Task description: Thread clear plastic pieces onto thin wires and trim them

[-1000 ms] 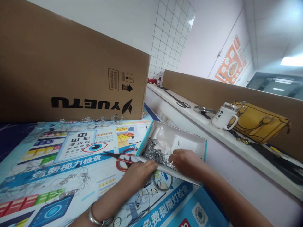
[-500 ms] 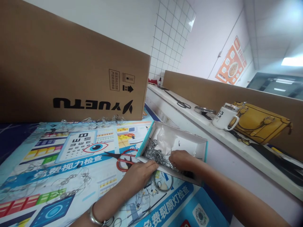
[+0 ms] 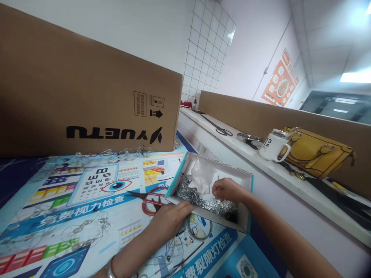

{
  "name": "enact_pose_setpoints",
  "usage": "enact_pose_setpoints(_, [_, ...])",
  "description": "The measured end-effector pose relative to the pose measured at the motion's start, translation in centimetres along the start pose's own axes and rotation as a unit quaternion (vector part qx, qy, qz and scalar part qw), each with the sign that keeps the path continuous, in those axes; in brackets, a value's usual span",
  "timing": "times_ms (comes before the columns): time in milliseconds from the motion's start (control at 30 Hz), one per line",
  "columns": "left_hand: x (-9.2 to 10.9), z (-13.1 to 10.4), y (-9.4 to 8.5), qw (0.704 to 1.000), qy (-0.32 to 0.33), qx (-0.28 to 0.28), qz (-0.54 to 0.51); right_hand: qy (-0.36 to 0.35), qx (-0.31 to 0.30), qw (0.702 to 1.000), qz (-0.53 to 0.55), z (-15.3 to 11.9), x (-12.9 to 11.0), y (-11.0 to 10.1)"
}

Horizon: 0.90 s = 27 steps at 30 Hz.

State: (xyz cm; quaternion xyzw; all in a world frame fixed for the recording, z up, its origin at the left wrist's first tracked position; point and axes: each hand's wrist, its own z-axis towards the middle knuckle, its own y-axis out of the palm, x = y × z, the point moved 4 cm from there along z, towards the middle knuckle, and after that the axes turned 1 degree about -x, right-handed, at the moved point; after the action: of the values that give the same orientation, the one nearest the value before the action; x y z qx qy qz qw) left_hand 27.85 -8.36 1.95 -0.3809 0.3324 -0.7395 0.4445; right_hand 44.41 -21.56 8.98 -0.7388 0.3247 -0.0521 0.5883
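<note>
A shallow white cardboard box with teal edges holds a tangle of silvery wire pieces, many small clear bits and a crumpled translucent plastic bag. My left hand has its fingers bent over the near wall at the left corner; the thumb is hidden. Over the contents on the right side, my right hand is closed in a pinch. What its fingertips hold, if anything, is too small to make out. Red-handled scissors lie with their blades apart beside the box, left of it.
Strings of clear beads and a coil of thin wire lie on the printed table cover. A large carton stands behind. On the ledge at right are a white mug, a yellow handbag and long-bladed scissors.
My right hand has risen from among the small pieces and moved slightly right, exposing the clear bits beneath. My left hand keeps its place at the box wall. The view has shifted a little.
</note>
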Motion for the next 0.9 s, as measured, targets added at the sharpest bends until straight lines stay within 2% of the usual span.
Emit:
enact_pose_setpoints(133, [-0.1, 0.1, 0.2, 0.999, -0.016, -0.046, 0.019, -0.011, -0.010, 0.994, 0.105, -1.2, -1.2, 0.4])
enact_pose_setpoints(233, [-0.2, 0.1, 0.3, 0.998, -0.017, -0.049, 0.026, -0.044, -0.012, 0.987, 0.156, -3.1, -4.0, 1.4])
enact_pose_setpoints(300, [-0.2, 0.1, 0.4, 0.999, -0.015, -0.045, 0.023, -0.109, -0.001, 0.990, 0.087, -4.4, -7.0, 2.8])
enact_pose_setpoints(333, [-0.3, 0.1, 0.4, 0.999, -0.015, -0.044, 0.021, -0.155, 0.011, 0.988, 0.005, -4.9, -8.6, 3.9])
enact_pose_setpoints(367, [-0.3, 0.1, 0.5, 0.999, -0.016, -0.043, 0.020, -0.205, 0.008, 0.975, -0.089, -5.3, -10.2, 5.5])
enact_pose_setpoints(433, [-0.4, 0.0, 0.6, 0.999, -0.016, -0.044, 0.016, -0.236, -0.006, 0.962, -0.137, -5.0, -12.4, 8.8])
enact_pose_setpoints(533, [-0.5, -0.1, 0.6, 0.999, -0.011, -0.044, 0.015, -0.305, 0.011, 0.924, -0.232, -3.9, -14.4, 13.2])
enact_pose_setpoints(600, [-0.5, -0.2, 0.6, 0.999, -0.009, -0.044, 0.018, -0.322, 0.037, 0.913, -0.249, -3.5, -14.7, 14.2])
enact_pose_setpoints(667, [-0.4, -0.1, 0.6, 0.999, -0.010, -0.044, 0.019, -0.327, 0.042, 0.912, -0.246, -3.8, -14.4, 13.1])
enact_pose_setpoints(733, [-0.4, -0.1, 0.4, 0.999, -0.012, -0.042, 0.014, -0.304, 0.024, 0.919, -0.248, -4.4, -13.6, 10.5])
enact_pose_setpoints(833, [-0.1, 0.0, 0.0, 0.999, -0.009, -0.039, 0.004, -0.128, 0.109, 0.940, -0.298, -4.2, -10.7, 4.3])
enact_pose_setpoints(900, [0.0, 0.0, -0.2, 0.999, -0.004, -0.039, 0.001, -0.106, 0.089, 0.951, -0.277, -3.2, -9.1, 1.8])
